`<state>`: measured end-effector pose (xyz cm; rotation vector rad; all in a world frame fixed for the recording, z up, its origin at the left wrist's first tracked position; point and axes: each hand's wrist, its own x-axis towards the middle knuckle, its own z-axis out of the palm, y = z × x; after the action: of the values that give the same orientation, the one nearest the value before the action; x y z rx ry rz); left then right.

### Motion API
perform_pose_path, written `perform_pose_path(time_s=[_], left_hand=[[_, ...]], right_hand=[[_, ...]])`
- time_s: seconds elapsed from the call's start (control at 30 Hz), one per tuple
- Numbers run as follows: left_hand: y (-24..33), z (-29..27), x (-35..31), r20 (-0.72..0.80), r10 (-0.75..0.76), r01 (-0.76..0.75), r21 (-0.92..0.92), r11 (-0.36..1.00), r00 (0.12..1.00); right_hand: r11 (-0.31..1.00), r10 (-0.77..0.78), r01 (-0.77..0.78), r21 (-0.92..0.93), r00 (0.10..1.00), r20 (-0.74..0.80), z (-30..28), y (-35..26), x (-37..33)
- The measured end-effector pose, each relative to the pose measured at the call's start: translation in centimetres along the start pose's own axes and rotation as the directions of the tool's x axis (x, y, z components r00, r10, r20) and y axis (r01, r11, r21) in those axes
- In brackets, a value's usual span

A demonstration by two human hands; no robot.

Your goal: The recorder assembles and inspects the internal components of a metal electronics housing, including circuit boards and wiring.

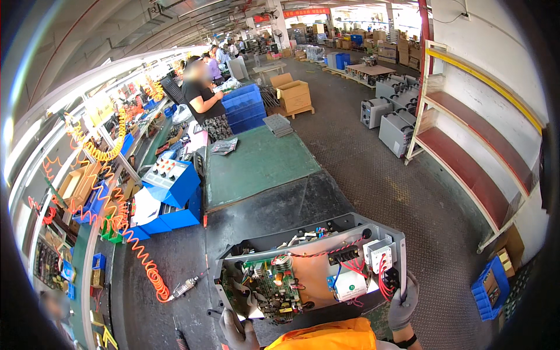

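An opened grey metal equipment chassis point(318, 239) lies in front of me on the bench, tilted so its inside shows. A green circuit board point(271, 289) fills its left part. At its right sit a white boxy component point(351, 284), red wires and a black terminal block point(343, 255). My left hand point(238, 331), in a grey glove, grips the chassis at its near left corner, fingers partly hidden. My right hand point(403, 306), gloved too, is closed on the right end, with its fingertips partly behind the edge.
An air screwdriver point(185, 287) on an orange coiled hose point(153, 281) lies left of the chassis. Beyond stand blue bins point(175, 219) and a blue control box point(171, 182). A co-worker point(204, 99) stands past the green mat point(256, 163). Shelving point(466, 157) lines the right wall.
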<state>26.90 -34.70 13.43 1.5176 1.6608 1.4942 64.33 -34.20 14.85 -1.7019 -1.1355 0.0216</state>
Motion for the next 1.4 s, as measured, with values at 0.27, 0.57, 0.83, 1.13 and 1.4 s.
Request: perform_pose_path(time_s=[0.27,0.57,0.83,1.13,1.4], left_hand=[[0.9,0.0,0.4,-0.013,0.089,-0.087,0.123,0.989,0.996],[-0.6,0.1,0.0,-0.016,0.031,-0.031,-0.032,0.999,0.999],[0.8,-0.1,0.4,-0.002,0.058,-0.057,0.082,0.995,0.998],[0.4,-0.1,0.5,0.002,0.009,-0.009,-0.04,0.999,1.0],[4.1,0.4,1.3,-0.045,-0.04,0.04,0.005,0.999,0.998]], right_hand=[[0.998,-0.025,0.028,-0.06,0.999,0.038,-0.1,0.9,0.2],[0.998,-0.028,0.028,-0.051,1.0,-0.001,0.0,0.0,0.7],[0.999,-0.021,0.022,-0.05,1.0,0.02,0.0,0.1,0.5],[0.999,-0.034,0.035,-0.02,0.999,0.035,-0.3,0.1,0.6],[0.999,-0.04,0.041,-0.015,0.999,0.033,-0.4,-0.3,0.8]])
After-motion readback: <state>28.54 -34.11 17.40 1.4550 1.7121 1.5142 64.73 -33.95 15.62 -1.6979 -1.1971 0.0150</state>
